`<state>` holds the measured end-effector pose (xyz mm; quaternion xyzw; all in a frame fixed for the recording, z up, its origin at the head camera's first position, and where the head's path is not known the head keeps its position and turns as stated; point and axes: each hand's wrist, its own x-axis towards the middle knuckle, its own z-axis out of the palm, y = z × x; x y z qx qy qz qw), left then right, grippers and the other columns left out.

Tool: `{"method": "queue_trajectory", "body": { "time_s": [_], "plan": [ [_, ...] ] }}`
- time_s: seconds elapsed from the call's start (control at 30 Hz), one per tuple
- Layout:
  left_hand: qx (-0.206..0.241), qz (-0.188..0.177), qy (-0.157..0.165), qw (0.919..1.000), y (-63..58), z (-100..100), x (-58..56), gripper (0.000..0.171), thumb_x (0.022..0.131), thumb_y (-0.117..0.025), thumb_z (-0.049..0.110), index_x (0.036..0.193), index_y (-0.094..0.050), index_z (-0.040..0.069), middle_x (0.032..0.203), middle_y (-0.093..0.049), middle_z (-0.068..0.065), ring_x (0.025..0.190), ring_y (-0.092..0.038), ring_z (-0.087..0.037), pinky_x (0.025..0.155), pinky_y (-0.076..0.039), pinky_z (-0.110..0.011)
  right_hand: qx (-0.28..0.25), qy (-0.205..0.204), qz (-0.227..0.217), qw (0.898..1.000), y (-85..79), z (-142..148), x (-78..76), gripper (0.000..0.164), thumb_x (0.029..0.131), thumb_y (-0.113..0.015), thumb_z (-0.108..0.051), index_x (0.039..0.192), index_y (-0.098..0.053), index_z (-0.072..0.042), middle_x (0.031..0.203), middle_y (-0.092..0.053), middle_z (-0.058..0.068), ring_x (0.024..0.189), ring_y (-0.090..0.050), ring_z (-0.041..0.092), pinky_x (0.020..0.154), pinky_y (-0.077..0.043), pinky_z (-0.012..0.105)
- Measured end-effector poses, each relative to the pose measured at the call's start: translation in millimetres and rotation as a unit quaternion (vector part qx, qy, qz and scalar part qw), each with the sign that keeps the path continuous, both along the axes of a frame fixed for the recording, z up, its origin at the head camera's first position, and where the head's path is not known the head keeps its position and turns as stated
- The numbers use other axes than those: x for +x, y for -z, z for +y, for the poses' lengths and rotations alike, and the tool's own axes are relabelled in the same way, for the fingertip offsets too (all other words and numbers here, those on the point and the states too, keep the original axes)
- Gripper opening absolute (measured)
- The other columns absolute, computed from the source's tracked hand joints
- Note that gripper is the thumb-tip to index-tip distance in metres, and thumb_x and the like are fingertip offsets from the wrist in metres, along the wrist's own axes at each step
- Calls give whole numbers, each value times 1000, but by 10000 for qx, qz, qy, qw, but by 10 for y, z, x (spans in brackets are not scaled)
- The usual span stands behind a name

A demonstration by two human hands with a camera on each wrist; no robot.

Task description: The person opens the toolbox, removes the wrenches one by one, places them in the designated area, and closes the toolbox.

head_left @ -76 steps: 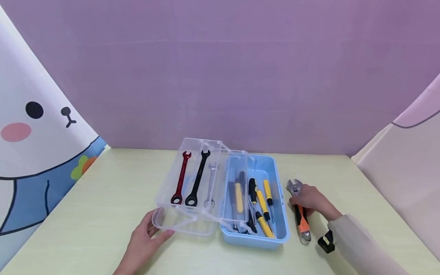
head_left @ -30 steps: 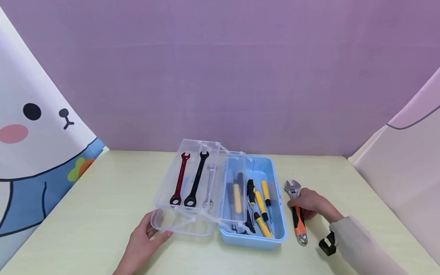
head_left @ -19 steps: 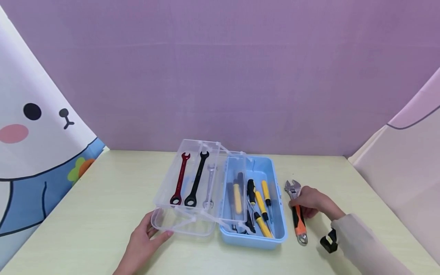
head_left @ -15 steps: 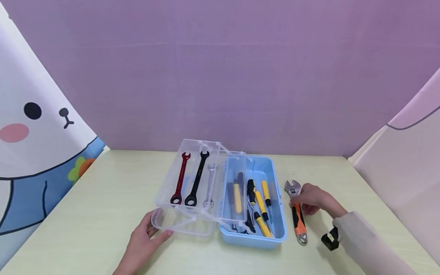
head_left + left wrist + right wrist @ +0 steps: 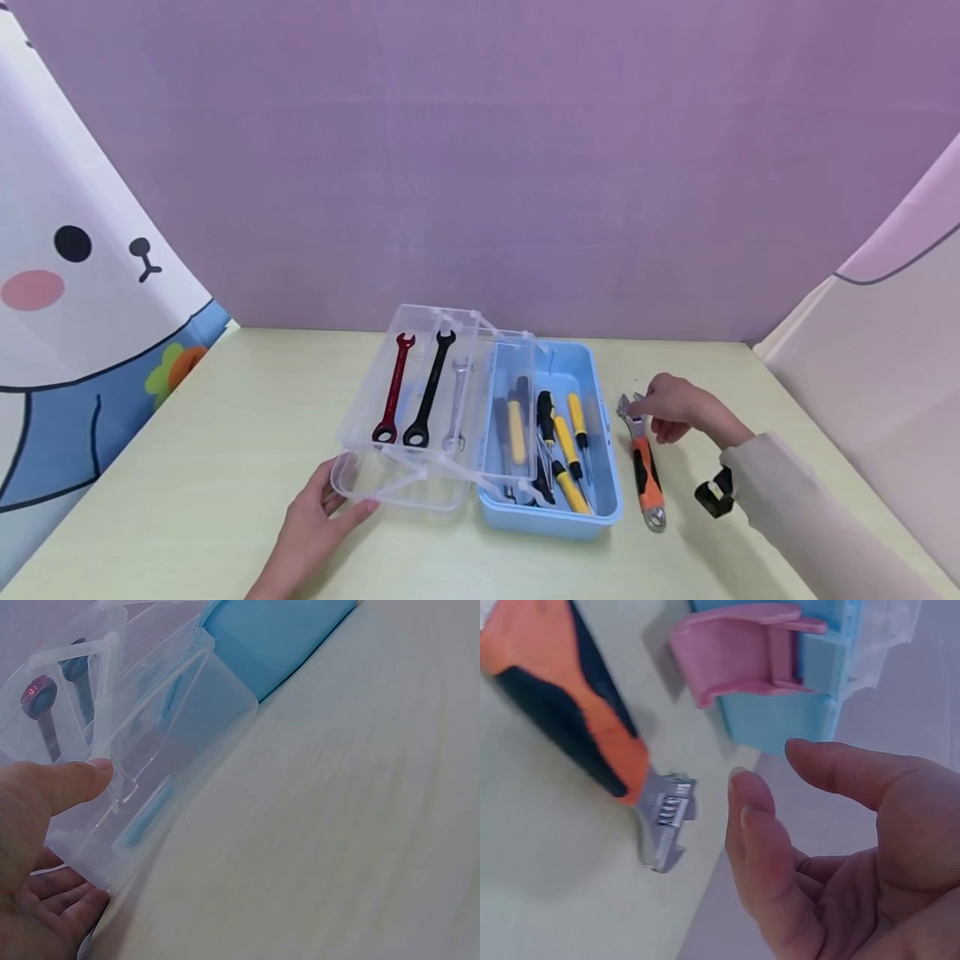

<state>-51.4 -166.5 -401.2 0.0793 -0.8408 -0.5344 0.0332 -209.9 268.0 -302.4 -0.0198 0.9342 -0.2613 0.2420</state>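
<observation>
My left hand [image 5: 311,527] holds the near left corner of a clear plastic lid [image 5: 214,720], thumb over its rim and fingers at the outer side. The lid is hinged open from a blue toolbox [image 5: 551,523]. On the raised clear tray lie a red wrench [image 5: 393,392], a black wrench [image 5: 431,392] and a silver wrench [image 5: 456,408]. To the right of the box, an orange and black adjustable wrench [image 5: 648,479] lies on the table. Over its head hovers my right hand [image 5: 675,407]; in the right wrist view, thumb and fingers stand apart with nothing between them.
Several yellow and black screwdrivers [image 5: 568,442] lie inside the blue box. A pink latch [image 5: 739,652] sticks out from the box side facing the adjustable wrench. A purple backdrop [image 5: 480,167] stands behind the pale table [image 5: 247,433].
My right hand has let go of the adjustable wrench and risen away toward its head end. The wrench stays on the table. My left hand keeps its place on the lid.
</observation>
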Motion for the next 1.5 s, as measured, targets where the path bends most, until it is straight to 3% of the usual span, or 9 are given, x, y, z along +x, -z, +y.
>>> {"method": "queue_trajectory", "body": {
  "time_s": [0.17, 0.37, 0.63, 0.87, 1.13, 1.5],
  "plan": [
    [-12, 14, -1, 10000, -3, 2, 6, 70, 81, -76, 16, 136, -39, -4, 138, -44, -33, 122, -52, -44, 94, -54, -36, 61, -178, 85, 9998, -119, -66, -29, 29, 90, -61, -30, 79, -56, -3, 63, -56, 4, 50, -56, 12, 50, -55, 24],
    [16, -6, -7, 10000, -8, 3, 6, 71, 81, -76, 16, 137, -38, -4, 138, -44, -33, 123, -51, -44, 95, -54, -36, 134, -265, 186, 9994, -240, -170, -59, 30, 89, -62, -32, 86, -58, -2, 69, -59, 6, 54, -59, 14, 52, -56, 24],
    [-58, -30, 10, 10000, -17, 4, 5, 71, 81, -76, 17, 137, -38, -4, 138, -43, -34, 122, -52, -44, 94, -54, -36, 142, -436, 405, 9981, -345, -326, -83, 31, 90, -62, -32, 83, -58, -3, 66, -58, 5, 56, -57, 14, 53, -57, 26],
    [-192, -120, 44, 9997, -13, -5, 0, 73, 82, -75, 19, 138, -36, -5, 139, -42, -34, 123, -50, -44, 95, -54, -37, 68, -557, 450, 9974, -400, -459, -118, 35, 89, -63, -32, 64, -53, -9, 56, -51, 1, 49, -51, 12, 49, -54, 25],
    [-176, -74, 57, 9998, -10, 2, 0, 72, 82, -76, 19, 138, -37, -4, 138, -43, -34, 123, -51, -44, 95, -54, -36, 34, -614, 547, 9966, -455, -601, -158, 34, 89, -64, -32, 71, -57, -5, 62, -55, 3, 53, -60, 16, 49, -56, 26],
    [-257, -121, 26, 9996, -13, 2, 2, 73, 81, -76, 20, 138, -37, -4, 139, -43, -33, 124, -50, -44, 96, -53, -37, -128, -638, 417, 9970, -523, -836, -199, 32, 88, -66, -33, 79, -52, -6, 67, -55, 5, 56, -61, 16, 56, -60, 30]
  ]
}}
